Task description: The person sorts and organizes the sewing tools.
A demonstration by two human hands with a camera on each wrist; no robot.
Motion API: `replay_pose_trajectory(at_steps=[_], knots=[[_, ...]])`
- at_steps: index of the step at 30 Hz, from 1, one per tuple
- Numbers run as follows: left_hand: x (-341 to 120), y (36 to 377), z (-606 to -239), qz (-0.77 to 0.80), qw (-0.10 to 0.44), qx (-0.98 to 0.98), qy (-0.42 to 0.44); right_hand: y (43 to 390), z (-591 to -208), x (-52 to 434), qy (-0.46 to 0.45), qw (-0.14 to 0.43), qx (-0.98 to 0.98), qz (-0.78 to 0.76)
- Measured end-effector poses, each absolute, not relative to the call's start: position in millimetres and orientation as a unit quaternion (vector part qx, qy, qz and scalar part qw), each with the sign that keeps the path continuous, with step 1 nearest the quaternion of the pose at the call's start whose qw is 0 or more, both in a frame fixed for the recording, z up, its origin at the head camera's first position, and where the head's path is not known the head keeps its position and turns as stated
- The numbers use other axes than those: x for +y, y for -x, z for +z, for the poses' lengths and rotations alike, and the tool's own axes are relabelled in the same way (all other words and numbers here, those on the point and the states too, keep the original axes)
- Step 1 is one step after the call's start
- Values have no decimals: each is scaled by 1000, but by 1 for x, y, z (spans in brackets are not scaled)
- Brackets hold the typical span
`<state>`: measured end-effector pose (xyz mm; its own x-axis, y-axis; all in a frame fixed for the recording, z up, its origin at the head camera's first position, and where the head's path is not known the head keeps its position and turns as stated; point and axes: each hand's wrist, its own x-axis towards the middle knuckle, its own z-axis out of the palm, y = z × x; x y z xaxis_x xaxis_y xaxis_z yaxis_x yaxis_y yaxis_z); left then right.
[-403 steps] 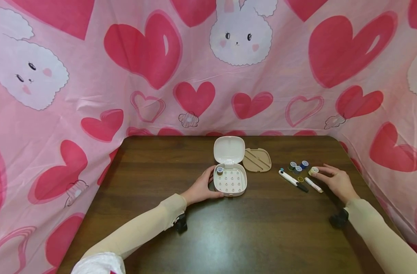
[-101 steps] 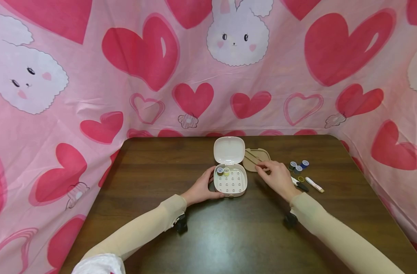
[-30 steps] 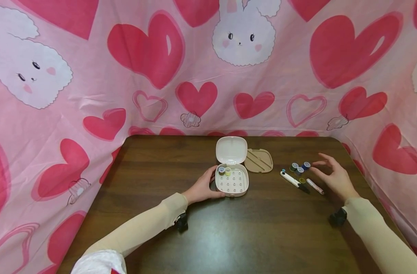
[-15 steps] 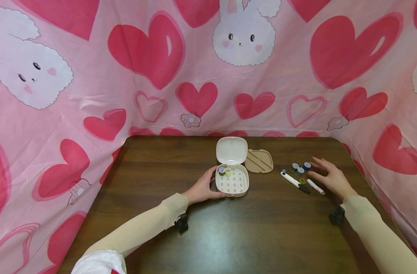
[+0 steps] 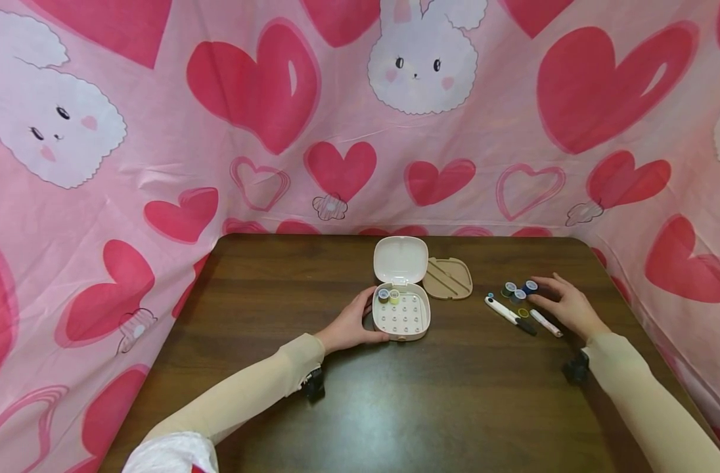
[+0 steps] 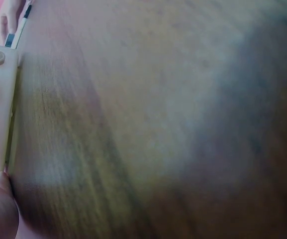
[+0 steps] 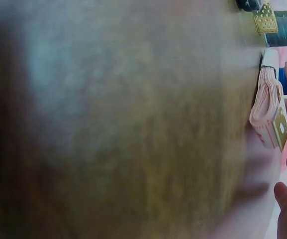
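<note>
My left hand point(image 5: 353, 323) grips the left side of a white sewing box point(image 5: 416, 334), thumb at its front. The box stands with its lid raised; a dark thread spool point(image 5: 383, 296) and a pale yellow spool point(image 5: 394, 297) sit on pegs in its back left. At the right, my right hand point(image 5: 569, 307) pinches a blue thread spool point(image 5: 530, 287) between thumb and fingers. Beside that spool stand a dark green spool point(image 5: 508, 290) and a grey-blue spool point(image 5: 518, 297). In the right wrist view, blue thread point(image 7: 285, 82) shows behind the folded tape measure point(image 7: 267, 102).
A beige tray point(image 5: 449, 278) with slots lies behind the box's right side. In front of the spools are a white-and-black slim tool point(image 5: 510, 315), a gold thimble point(image 7: 265, 19) and a small blue item point(image 5: 490, 295). A heart-print cloth point(image 5: 336, 118) hangs behind the table.
The yellow spool has gone from the right-hand group into the box. My right hand has since come back right and closed in on the blue spool; my left hand stays on the box.
</note>
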<state>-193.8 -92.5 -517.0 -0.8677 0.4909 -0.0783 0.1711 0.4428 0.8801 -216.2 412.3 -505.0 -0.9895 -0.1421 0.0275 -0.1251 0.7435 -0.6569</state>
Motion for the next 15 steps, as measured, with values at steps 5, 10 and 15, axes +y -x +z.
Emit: replay_pose_trajectory(at_steps=[5,10,15], knots=[[-93,194,-517,489,163,833,-199,217,-509,413,81,-16,925,-371],[-93,194,-517,493,163,831,-199,218,-510,412,80,-23,915,-395],[-92,194,-517,494,164,831,-197,218,-511,410,73,-20,909,-410]])
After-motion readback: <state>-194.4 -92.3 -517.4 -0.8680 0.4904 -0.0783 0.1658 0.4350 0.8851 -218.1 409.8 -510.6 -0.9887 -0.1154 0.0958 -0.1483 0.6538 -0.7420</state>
